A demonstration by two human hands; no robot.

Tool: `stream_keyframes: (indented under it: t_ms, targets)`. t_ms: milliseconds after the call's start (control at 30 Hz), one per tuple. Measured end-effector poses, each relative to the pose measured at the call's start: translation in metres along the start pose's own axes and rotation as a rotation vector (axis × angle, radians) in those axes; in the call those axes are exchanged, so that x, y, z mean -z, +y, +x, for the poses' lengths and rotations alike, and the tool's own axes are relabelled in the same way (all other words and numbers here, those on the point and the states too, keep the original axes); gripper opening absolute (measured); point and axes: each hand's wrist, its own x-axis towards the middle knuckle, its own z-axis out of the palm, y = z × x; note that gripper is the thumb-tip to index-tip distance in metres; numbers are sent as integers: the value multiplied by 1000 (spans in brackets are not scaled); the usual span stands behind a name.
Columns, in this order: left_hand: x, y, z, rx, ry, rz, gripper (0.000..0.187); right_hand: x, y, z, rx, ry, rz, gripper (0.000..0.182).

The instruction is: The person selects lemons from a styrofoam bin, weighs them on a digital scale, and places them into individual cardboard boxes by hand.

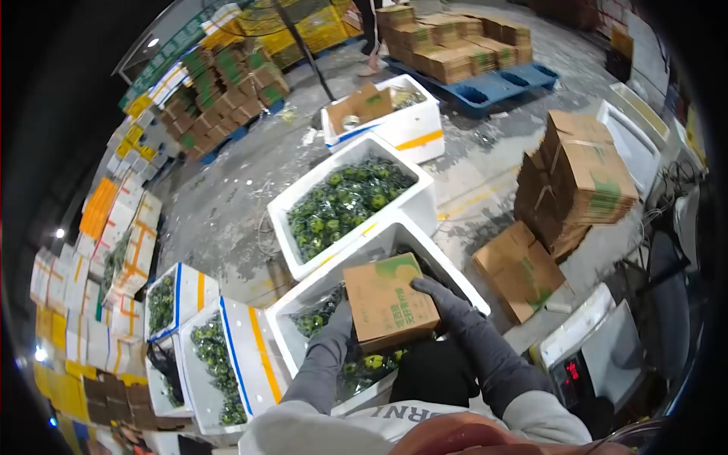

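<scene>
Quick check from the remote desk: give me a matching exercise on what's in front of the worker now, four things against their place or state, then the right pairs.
Things:
1. cardboard box
2. far foam crate
3. stack of flat cartons
4. blue pallet

Places or states:
A. lying on the floor under stacked brown boxes
B. full of bagged green produce, beyond the near foam crate
C. gripped between the left hand and right hand
D. bundled and folded, standing to the right

Pairs: 1-C, 2-B, 3-D, 4-A

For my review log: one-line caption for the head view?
Both gloved hands hold a cardboard box over a foam crate of green produce.
</scene>
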Motion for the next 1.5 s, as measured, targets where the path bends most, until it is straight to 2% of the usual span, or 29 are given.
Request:
stream_keyframes:
  t_ms: [33,133,233,267,367,400,433,467,533,600,633,667,700,767,833,933,1000,1067,1100,1167,1233,1300,1333,1367,1400,1433,1500]
  targets:
    - [1,2,0,-55,-3,156,43,-6,-1,-4,60,-3,-29,51]
    - [-25,-7,15,82,29,-546,44,6,-1,6,58,59,-96,49]
    - [-34,-23,17,-161,-132,-580,48,3,-7,2,38,99,-6,51]
    - [-32,-26,21,-250,-166,-367,53,1,-8,2,2,111,41,51]
    - [-39,4,12,-386,-93,180,56,11,0,11,-55,159,30,52]
    - [-44,21,9,-446,-47,413,57,9,0,10,118,93,-39,53]
    - [-50,37,3,-509,2,640,59,-24,-9,-10,126,52,-59,56]
    - [-60,57,-1,-559,54,870,61,-1,-8,5,159,64,-151,58]
    - [-91,95,-18,-639,72,1135,65,53,-10,30,239,-100,-6,61]
    - [-118,130,-49,-751,12,1206,70,53,-13,24,339,-76,31,62]
    - [-126,148,-68,-711,-110,1055,68,53,-15,19,397,-54,52,62]
    - [-134,141,-70,-1055,3,1138,64,54,-18,10,470,-25,69,62]
    - [-140,154,-98,-1299,118,1172,57,55,-21,-1,544,7,84,62]
    - [-142,183,-143,-1437,-39,954,52,66,-24,-26,706,85,114,63]
    - [-143,179,-148,-1499,-44,817,56,86,-27,-57,882,182,139,64]
    - [-176,119,-114,-1254,-222,319,64,126,-20,-112,1152,391,170,64]
    - [-206,93,-115,-502,-659,120,76,157,-6,-150,1308,545,181,65]
    - [-237,94,-122,-23,-997,15,83,191,17,-192,1337,652,233,66]
    - [-253,99,-138,-26,-911,88,81,205,29,-216,1267,626,264,67]
    - [-297,49,-117,-52,-942,-242,85,233,52,-264,1127,574,323,71]
    - [-331,45,-100,-82,-936,129,89,219,60,-304,941,287,18,65]
    - [-344,49,-104,-78,-910,362,92,217,69,-328,811,552,-177,61]
    - [-345,77,-134,-73,-901,410,93,217,75,-342,747,690,-271,59]
    - [-351,90,-154,-73,-899,460,94,204,80,-347,823,692,-185,56]
    - [-373,56,-141,-294,-807,494,91,176,83,-341,903,700,-97,53]
    - [-384,39,-136,-384,-770,482,89,146,83,-336,987,720,-5,49]
    - [-410,15,-133,-483,-800,532,81,81,63,-343,1011,554,268,47]
